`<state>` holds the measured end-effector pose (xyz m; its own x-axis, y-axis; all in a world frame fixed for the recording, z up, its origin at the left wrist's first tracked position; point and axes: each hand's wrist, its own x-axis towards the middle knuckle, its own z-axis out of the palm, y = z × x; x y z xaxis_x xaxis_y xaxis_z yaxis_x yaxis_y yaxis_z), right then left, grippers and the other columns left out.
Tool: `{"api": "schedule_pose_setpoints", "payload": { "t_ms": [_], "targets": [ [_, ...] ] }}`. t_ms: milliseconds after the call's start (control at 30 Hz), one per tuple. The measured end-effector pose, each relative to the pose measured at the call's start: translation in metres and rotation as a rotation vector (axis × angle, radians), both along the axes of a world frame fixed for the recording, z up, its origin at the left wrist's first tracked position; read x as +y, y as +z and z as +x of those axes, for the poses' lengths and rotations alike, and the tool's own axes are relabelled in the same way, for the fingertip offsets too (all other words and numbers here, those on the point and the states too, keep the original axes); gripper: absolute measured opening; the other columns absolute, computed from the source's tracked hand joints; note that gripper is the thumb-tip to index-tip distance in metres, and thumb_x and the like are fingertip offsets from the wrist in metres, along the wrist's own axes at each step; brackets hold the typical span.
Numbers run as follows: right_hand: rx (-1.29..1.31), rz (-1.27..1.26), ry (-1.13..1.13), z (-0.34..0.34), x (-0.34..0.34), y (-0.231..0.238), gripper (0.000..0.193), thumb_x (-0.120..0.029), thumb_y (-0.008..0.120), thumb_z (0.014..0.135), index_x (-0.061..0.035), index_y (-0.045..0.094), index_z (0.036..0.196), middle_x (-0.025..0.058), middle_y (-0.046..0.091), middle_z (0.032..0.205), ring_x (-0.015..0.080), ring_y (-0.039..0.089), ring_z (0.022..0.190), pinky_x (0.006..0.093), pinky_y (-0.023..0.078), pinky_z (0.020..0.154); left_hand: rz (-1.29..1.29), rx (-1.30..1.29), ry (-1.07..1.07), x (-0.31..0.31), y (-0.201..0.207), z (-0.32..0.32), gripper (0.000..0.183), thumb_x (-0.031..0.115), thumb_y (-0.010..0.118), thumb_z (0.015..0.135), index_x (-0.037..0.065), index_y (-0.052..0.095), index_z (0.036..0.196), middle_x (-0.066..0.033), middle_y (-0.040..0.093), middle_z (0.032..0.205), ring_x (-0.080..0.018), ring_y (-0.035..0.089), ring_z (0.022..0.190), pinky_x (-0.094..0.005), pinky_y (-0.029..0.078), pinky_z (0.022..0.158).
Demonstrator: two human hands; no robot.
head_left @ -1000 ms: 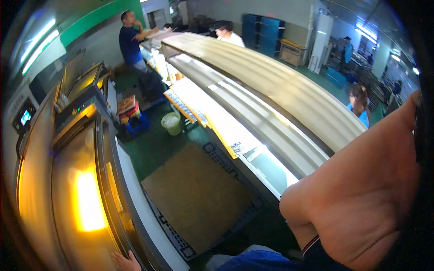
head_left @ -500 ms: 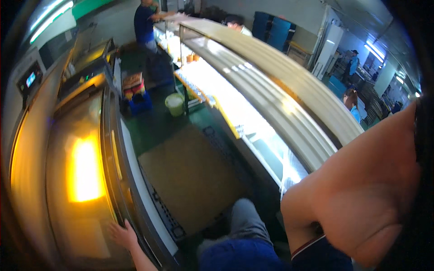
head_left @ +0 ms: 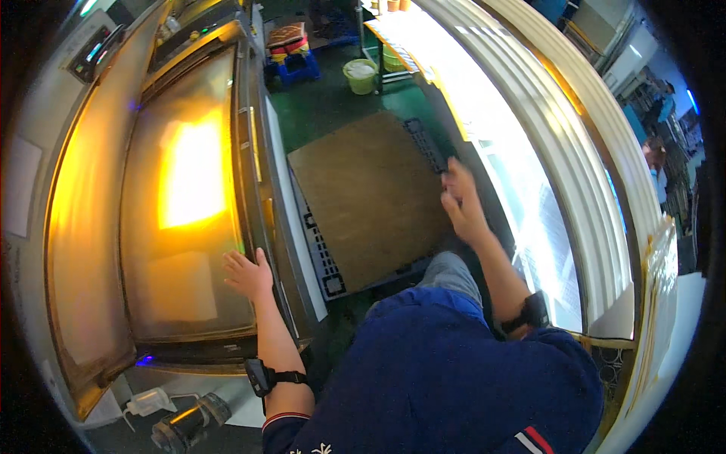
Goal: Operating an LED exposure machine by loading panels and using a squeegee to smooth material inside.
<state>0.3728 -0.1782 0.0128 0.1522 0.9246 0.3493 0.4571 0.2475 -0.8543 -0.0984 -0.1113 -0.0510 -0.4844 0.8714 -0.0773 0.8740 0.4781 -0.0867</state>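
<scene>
On my left stands a machine with a framed, clear-sheeted bed [head_left: 159, 280]. A bright yellow light [head_left: 195, 178] glows in it. My left hand [head_left: 249, 274] lies over the near right edge of this bed, fingers spread and nothing held. Whether its palm presses on the sheet or the frame, I cannot tell. My right hand [head_left: 463, 198] hangs in the air above the floor, between the machine and the lit table [head_left: 533, 204]. Its thumb and fingers are apart, slightly blurred, with nothing visible in them. Each forearm wears a black strapped device.
A brown board [head_left: 370, 197] lies on the green floor ahead. Beyond it are a pale green bucket [head_left: 361, 76] and a blue stool [head_left: 297, 68] with stacked things on top. A long ridged white cover [head_left: 529, 98] runs above the lit table. Other people work at the far right.
My view has swung down and leftward. My right arm, which was raised close at the right, is now lowered with the hand in view. My left hand stays at the bed's edge.
</scene>
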Motion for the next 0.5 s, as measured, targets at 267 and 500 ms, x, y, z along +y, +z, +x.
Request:
{"api": "schedule_pose_setpoints", "payload": {
  "t_ms": [267,500],
  "targets": [
    [-0.124,-0.564,0.180,-0.029,-0.124,-0.081,0.075,-0.023,0.065,0.091,-0.0118,0.022,0.152,0.0202,0.026,0.152,0.0380,0.053,0.120,0.0421,0.044,0.102,0.073,0.003,-0.015,-0.019,-0.006,-0.008,0.080,0.061,0.034,0.096,0.005,0.023,0.152,-0.0171,0.017,0.159,-0.0363,0.016,0.146,-0.0594,0.016,0.115],
    [-0.317,-0.482,0.174,-0.020,-0.069,-0.058,0.079,-0.025,0.067,0.089,-0.0130,0.021,0.152,0.0200,0.026,0.152,0.0396,0.052,0.121,0.0434,0.044,0.102,0.063,-0.011,-0.025,-0.009,-0.006,-0.006,0.081,0.063,0.033,0.096,0.005,0.023,0.152,-0.0178,0.018,0.159,-0.0373,0.018,0.146,-0.0595,0.016,0.114]
  ]
}}
